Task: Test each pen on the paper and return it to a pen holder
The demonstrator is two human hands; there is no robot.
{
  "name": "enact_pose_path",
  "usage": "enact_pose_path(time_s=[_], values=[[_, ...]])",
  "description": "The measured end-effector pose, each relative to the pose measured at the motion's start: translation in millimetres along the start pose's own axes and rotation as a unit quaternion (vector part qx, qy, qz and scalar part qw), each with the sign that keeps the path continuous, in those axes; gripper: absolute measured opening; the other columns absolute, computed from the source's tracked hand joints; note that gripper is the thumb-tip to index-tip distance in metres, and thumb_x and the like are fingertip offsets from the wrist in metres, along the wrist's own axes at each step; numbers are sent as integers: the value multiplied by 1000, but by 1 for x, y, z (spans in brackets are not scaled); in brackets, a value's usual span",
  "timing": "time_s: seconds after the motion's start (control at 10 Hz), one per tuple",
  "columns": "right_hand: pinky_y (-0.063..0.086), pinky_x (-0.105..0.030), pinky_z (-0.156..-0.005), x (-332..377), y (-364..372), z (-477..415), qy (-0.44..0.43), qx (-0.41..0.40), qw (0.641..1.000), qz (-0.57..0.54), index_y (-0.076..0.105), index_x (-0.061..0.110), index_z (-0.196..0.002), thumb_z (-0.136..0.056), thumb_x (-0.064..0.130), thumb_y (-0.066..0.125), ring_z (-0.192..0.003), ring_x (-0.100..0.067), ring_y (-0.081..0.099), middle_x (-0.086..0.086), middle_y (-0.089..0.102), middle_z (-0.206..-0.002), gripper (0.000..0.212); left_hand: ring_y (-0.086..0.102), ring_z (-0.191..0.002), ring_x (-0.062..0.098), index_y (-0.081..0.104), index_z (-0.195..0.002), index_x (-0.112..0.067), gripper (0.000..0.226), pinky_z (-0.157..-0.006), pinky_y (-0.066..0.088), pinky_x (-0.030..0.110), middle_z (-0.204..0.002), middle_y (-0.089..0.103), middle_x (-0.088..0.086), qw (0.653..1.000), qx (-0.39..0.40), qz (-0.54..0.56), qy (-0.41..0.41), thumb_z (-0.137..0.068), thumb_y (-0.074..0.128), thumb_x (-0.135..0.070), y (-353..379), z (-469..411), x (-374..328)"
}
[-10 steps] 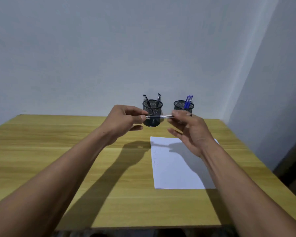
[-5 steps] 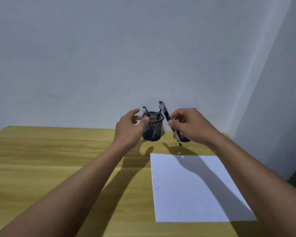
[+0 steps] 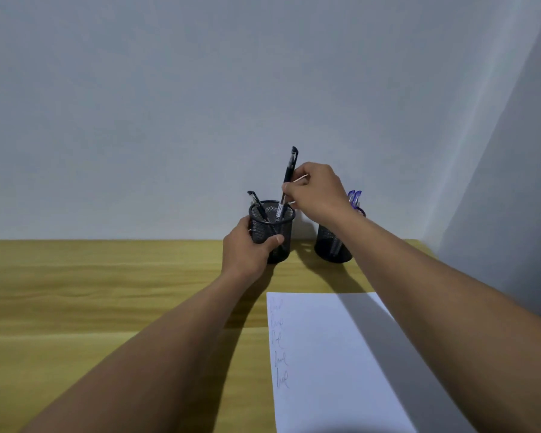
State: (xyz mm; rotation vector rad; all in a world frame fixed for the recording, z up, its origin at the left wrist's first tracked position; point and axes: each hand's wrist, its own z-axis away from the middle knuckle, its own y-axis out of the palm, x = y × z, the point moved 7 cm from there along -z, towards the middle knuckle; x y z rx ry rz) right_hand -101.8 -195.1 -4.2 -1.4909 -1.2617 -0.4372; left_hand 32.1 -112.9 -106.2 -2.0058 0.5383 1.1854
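Right hand point(image 3: 317, 192) fingertips pinching a black pen point(image 3: 288, 179), its lower end inside the left mesh holder point(image 3: 272, 231), left hand point(image 3: 247, 248) wrapped around that holder, another black pen point(image 3: 258, 205) leaning inside, second holder point(image 3: 331, 245) with blue pens point(image 3: 355, 197) partly hidden behind right wrist, scribbled paper point(image 3: 334, 360) on wooden table point(image 3: 91, 292).

The table point(image 3: 107, 292) is pale wood with a smooth, faintly sheened finish and visible grain. The two pen holders, the left one point(image 3: 274, 232) and the right one point(image 3: 331, 248), are black wire mesh, matt and perforated. The black pen point(image 3: 289, 173) looks like glossy plastic; the blue pens point(image 3: 354, 198) have translucent plastic caps. The paper point(image 3: 341, 364) is matt white. The wall point(image 3: 200, 89) is smooth, matt paint.
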Motion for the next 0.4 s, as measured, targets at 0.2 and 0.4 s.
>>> enact_pose_path(time_s=[0.2, 0.4], values=[[62, -47, -85, -10, 6, -2, 25, 19, 999, 35, 70, 19, -82, -89, 20, 74, -84, -24, 75, -7, 76, -87, 9, 61, -94, 8, 62, -120, -17, 52, -77, 43, 17, -104, 67, -8, 1000, 7, 6, 2, -74, 84, -30, 1, -2, 4], [58, -38, -91, 16, -25, 20, 14, -1, 999, 33, 72, 16, -113, -90, 30, 74, -97, -20, 71, -1, 74, -105, 27, 55, -120, 25, 45, -138, -9, 79, -88, 41, 29, -134, 58, 6, 998, 26, -48, -36, -75, 84, -34, -5, 7, -7]])
